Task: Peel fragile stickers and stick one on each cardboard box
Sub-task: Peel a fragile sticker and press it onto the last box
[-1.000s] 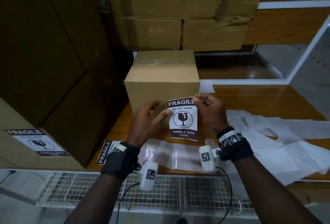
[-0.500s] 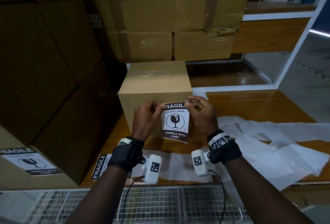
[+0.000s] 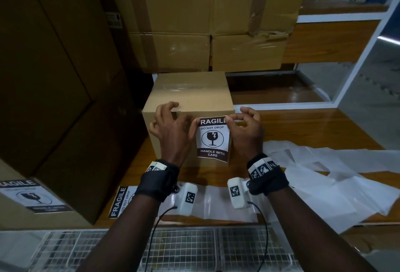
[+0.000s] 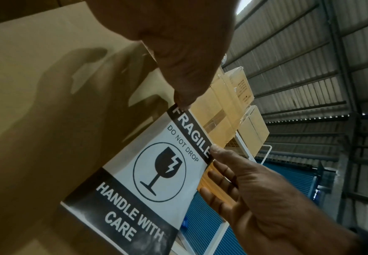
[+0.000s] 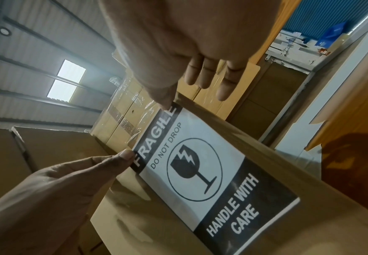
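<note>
— Wooden shelving [image 3: 303, 128] carried everything, with stacked cartons behind. What did the fragile sticker [image 3: 213, 139] look like?

— White, with black bands reading FRAGILE on top and HANDLE WITH CARE at the bottom, and a cracked-glass symbol in a circle between them. It hung against the near face of the small cardboard box [image 3: 190, 96], towards that face's right edge, top band just under the box's upper rim. Whether it was pressed flat I couldn't tell.

— And the hands?

— The left hand [image 3: 173, 130] pinched the sticker's top left corner with its thumb, the other fingers spread and curled over the box's top edge. The right hand [image 3: 246, 133] pinched the top right corner between thumb and forefinger, remaining fingers loosely curled, off the box.

— Room around it?

— A tall box stack [image 3: 54, 98] stood close on the left, one carton already labelled. Bare wood lay to the right, then crumpled backing paper [image 3: 335, 180]. A sticker strip [image 3: 216, 202] lay near, under the wrists, and a wire mesh [image 3: 190, 248] edged the near side.
</note>
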{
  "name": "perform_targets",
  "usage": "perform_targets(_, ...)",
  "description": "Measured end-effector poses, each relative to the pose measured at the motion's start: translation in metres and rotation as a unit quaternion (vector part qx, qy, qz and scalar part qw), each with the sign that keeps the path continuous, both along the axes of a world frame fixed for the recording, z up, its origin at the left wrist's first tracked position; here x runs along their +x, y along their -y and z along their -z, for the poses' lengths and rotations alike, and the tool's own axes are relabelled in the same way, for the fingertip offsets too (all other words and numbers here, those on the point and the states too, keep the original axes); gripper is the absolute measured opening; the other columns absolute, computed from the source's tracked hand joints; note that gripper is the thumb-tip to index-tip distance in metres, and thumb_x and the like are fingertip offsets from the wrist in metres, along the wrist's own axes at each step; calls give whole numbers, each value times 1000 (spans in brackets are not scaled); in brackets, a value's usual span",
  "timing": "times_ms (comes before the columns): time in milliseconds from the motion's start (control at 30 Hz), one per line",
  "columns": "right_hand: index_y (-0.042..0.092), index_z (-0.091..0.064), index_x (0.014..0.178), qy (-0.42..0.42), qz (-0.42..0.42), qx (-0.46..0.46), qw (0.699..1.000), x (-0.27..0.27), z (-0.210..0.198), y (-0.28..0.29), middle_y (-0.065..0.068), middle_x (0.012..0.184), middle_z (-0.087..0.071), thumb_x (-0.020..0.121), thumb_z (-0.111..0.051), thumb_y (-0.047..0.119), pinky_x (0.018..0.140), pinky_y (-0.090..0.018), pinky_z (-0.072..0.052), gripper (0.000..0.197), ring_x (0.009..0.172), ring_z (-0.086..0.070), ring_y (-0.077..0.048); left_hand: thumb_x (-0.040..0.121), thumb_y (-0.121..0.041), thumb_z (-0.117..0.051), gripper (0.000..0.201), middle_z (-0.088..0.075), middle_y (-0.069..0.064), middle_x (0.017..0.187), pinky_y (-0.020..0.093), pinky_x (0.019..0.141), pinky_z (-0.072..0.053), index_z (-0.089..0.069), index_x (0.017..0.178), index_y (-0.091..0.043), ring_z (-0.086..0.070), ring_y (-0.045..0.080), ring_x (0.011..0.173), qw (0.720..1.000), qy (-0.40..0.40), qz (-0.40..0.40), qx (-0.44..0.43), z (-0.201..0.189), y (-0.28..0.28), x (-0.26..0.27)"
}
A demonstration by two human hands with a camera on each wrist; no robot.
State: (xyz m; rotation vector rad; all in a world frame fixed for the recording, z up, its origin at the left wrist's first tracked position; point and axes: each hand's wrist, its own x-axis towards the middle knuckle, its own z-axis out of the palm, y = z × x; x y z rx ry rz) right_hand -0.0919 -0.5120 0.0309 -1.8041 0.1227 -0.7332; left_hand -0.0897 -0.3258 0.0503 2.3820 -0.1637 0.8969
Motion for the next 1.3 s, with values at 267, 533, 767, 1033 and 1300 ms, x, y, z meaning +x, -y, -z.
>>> perform_targets(267, 17, -71, 92, 5, -10, -10, 1000, 3, -1, -1, -2, 135, -60, 91, -73, 23, 91, -42, -58, 7, 119, -57, -13, 93, -40, -69, 12, -50, -8, 148, 65, 111, -7, -72, 90, -29, -20, 18, 152, 998, -58, 19, -12, 0, 1, 9)
perform_targets(533, 12, -71, 92, 31, 0, -15, 999, 6, 4, -3, -4, 126, -64, 90, -74, 18, 84, -35, -60, 6, 112, -60, -12, 92, -40, -69, 13, -53, -7, 144, 61, 108, -17, -72, 89, -28, -29, 18, 146, 998, -60, 21, -20, -4, 0, 8)
perform_targets(767, 7, -73, 92, 29, 7, -24, 999, 8, 6, -3, -5, 126, -65, 90, -75, 16, 78, -13, -53, 9, 109, -56, -4, 92, -39, -68, 13, -54, -6, 142, 57, 106, -20, -72, 89, -27, -30, 18, 145, 998, -51, 23, -24, -1, -1, 8)
perform_targets(1033, 9, -72, 90, 25, 6, -5, 1000, 8, 7, -3, -1, 125, -63, 89, -76, 18, 83, -38, -61, 10, 110, -59, -10, 92, -41, -67, 16, -54, -9, 140, 57, 103, -21, -72, 87, -27, -30, 17, 144, 999, -46, 6, -20, 3, 3, 12)
perform_targets(1300, 12, -71, 89, 33, 11, -17, 999, 10, 9, -5, 3, 121, -61, 89, -75, 19, 82, -42, -62, 8, 109, -59, -10, 93, -42, -66, 16, -54, -7, 141, 56, 103, -20, -71, 88, -27, -30, 18, 144, 999, -45, 0, -17, 4, 5, 13)
